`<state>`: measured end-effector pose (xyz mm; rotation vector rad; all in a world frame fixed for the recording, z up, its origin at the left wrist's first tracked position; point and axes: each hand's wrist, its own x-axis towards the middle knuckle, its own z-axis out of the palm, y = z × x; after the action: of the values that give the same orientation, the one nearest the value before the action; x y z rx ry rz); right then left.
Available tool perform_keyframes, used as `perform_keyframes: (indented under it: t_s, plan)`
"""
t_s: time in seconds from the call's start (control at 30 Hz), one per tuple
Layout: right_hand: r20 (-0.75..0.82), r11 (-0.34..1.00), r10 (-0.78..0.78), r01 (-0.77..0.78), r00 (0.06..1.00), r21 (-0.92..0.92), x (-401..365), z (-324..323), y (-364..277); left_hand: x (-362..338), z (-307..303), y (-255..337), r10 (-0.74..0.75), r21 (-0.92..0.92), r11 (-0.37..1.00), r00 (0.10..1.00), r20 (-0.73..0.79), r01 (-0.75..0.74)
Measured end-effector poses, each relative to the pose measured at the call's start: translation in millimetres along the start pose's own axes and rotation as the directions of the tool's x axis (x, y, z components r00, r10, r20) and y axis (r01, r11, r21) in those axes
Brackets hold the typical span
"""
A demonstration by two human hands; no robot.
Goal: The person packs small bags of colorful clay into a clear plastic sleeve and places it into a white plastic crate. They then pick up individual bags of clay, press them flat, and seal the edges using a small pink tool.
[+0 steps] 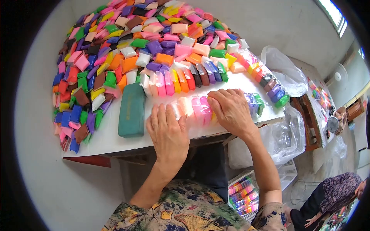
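Observation:
My left hand [168, 133] presses on the left end of a clear bag holding a row of coloured packets [198, 109]. Over the same row, farther right, lies my right hand [232, 111], its fingers bent and close together on the plastic. Pink packets show between the two hands, blue and green ones to the right. Just behind them stands an unbagged row of coloured packets [181, 81]. A green box [132, 109] lies left of my left hand. What is under my palms is hidden.
A large heap of coloured packets [127, 50] covers the back and left of the white table [92, 140]. At the right edge lies another bagged row [266, 77]. Clear plastic bags [287, 134] hang beside it. A basket of bagged rows [244, 196] stands below; a person [335, 196] is at lower right.

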<state>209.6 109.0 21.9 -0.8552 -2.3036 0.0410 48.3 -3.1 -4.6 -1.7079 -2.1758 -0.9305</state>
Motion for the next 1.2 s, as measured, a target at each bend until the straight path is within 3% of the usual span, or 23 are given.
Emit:
perform_keyframes:
  t_s: [0.07,0.17,0.27,0.47,0.57,0.77,1.07,1.2]
  plan:
    - [-0.007,1.0,-0.002,0.002,1.0,0.002,0,0,-1,0,3,-5,-0.029,-0.248,0.968,0.999,0.031,0.036]
    - [0.097,0.998,0.026,-0.02,0.995,-0.062,1,-4,-1,3,1,-10,0.018,-0.297,0.955,0.999,0.039,-0.005]
    - [0.085,0.999,0.021,-0.017,0.996,-0.047,0,-4,-2,1,9,-8,0.025,-0.282,0.959,1.0,-0.006,-0.026]
    - [0.066,0.998,0.009,-0.006,0.998,-0.055,0,-2,-1,6,2,-11,0.186,-0.117,0.976,0.983,-0.001,-0.185]
    - [0.018,1.0,0.007,-0.007,1.0,-0.02,0,0,-1,13,-6,-16,0.215,-0.16,0.965,0.976,0.036,-0.206]
    - [-0.014,1.0,0.0,0.0,1.0,-0.019,-2,3,-1,1,-16,-8,0.103,0.166,0.981,0.995,-0.002,-0.101]
    - [0.067,0.997,0.041,-0.037,0.997,-0.063,-2,-1,-3,0,-11,-12,0.135,0.023,0.991,0.99,-0.027,-0.135]
    - [0.04,0.998,0.036,-0.034,0.999,-0.054,-2,-1,-3,8,-15,-8,0.262,0.111,0.962,0.959,-0.107,-0.25]
